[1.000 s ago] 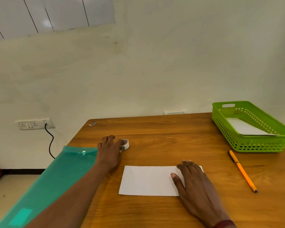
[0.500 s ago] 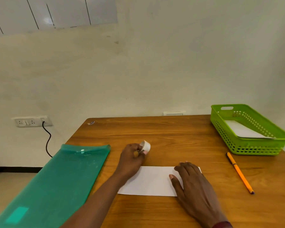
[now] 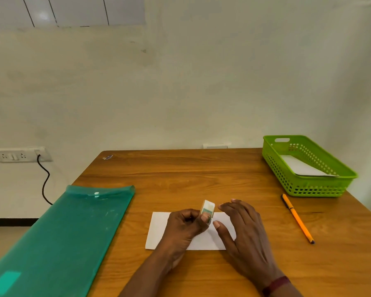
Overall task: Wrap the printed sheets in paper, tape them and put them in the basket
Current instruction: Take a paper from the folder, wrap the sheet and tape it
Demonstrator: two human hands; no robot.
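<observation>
A white folded paper packet [image 3: 159, 229] lies flat on the wooden table [image 3: 191, 174] near the front. My left hand [image 3: 183, 227] hovers over its middle and pinches a small roll of clear tape [image 3: 207, 209], held upright on edge. My right hand [image 3: 242, 228] lies over the packet's right part with fingers spread and straight, the fingertips close to the roll. A green plastic basket [image 3: 321, 187] stands at the table's far right with a white packet [image 3: 298, 167] inside it.
A green translucent folder [image 3: 58, 239] lies along the table's left edge and overhangs it. An orange pencil [image 3: 297, 218] lies between the basket and my right hand. A wall socket with a black cable [image 3: 43, 179] is at the left, below table height.
My left hand picked up the tape roll from the table's left-middle and carried it right, over the packet. My right hand lifted its fingers toward the roll.
</observation>
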